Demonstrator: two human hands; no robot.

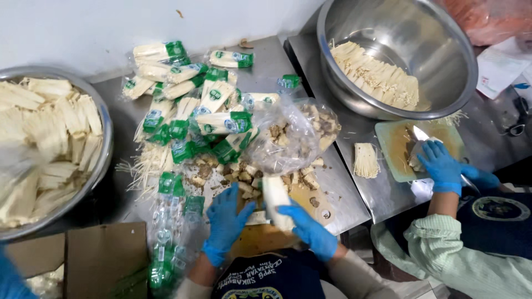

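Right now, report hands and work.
Left hand open beside white enoki mushroom bundle; right hand grips it. Cut root chunks crowd the wooden cutting board.

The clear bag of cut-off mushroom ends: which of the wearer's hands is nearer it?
Right. The right hand, holding a mushroom bundle, sits just below the clear bag; the left hand lies farther down-left.

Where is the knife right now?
In the head view the knife is at the right, over the green cutting board just below the big steel bowl, held by a co-worker's gloved hand.
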